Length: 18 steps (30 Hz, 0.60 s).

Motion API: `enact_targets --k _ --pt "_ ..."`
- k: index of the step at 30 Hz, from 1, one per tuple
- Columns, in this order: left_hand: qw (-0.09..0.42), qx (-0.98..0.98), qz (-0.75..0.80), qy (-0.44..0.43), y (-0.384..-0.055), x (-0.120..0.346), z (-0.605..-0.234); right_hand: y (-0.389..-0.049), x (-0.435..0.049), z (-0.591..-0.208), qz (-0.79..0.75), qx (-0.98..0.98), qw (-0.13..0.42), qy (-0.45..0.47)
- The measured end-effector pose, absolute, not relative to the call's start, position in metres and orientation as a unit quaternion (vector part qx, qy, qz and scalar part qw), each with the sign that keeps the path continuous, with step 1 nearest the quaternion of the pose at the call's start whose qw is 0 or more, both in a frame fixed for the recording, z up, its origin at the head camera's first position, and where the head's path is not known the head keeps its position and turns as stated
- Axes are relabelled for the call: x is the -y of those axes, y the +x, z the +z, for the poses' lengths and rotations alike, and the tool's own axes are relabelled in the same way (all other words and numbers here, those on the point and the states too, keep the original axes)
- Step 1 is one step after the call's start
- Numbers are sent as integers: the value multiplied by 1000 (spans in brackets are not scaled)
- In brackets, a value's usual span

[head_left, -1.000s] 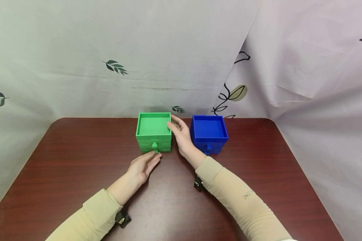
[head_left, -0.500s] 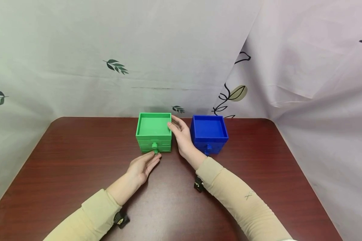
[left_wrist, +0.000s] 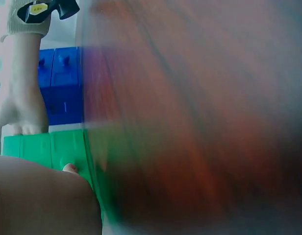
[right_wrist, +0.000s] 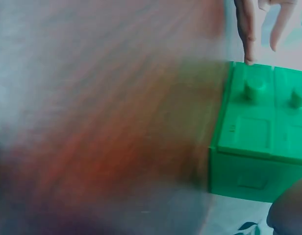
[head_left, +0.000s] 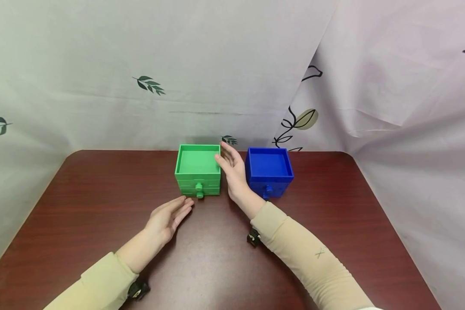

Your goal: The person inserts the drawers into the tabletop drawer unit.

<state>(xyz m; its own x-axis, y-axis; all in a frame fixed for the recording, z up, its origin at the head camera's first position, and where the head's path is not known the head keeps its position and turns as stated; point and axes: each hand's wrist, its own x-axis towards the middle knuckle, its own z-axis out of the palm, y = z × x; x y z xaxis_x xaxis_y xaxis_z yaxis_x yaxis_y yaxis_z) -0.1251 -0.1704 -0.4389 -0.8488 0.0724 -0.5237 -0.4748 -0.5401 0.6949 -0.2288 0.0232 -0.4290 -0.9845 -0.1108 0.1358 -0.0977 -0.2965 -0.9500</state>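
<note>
A small green drawer box (head_left: 199, 183) with an open tray top and two round front knobs stands at the table's back. My left hand (head_left: 164, 219) is at its lower front left, fingers extended and apart from the knobs, holding nothing. Beside the box's right wall is my right hand (head_left: 234, 172), its thumb at the top rim and its loose fingers reaching toward the back corner. In the right wrist view the drawer fronts of the green box (right_wrist: 254, 122) look closed, and a fingertip of the left hand (right_wrist: 251, 29) is at its edge.
A similar blue drawer box (head_left: 271, 183) stands just right of the right hand. Behind both boxes, a white cloth (head_left: 232, 77) with leaf prints hangs along the back edge of the dark red-brown table (head_left: 100, 193).
My left hand has drawn back to the left, away from the lower knob of the green drawer box. The right hand's fingers have lifted and straightened slightly; both boxes stay in place.
</note>
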Motion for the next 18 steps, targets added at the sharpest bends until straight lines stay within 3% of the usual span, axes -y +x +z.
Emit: enact_targets --k 5,9,14,18 --pt "147 -451 854 -216 -121 189 -429 -226 -23 -416 -811 -575 -3 -108" --pt "105 -458 860 -199 -119 203 -414 -223 -22 -402 -818 -560 -16 -131" --pt "46 -450 881 -137 -117 220 -397 -214 -30 -383 -814 -552 -43 -174" --pt "31 -426 901 -76 -115 231 -387 -205 -45 -371 -803 -556 -70 -204"
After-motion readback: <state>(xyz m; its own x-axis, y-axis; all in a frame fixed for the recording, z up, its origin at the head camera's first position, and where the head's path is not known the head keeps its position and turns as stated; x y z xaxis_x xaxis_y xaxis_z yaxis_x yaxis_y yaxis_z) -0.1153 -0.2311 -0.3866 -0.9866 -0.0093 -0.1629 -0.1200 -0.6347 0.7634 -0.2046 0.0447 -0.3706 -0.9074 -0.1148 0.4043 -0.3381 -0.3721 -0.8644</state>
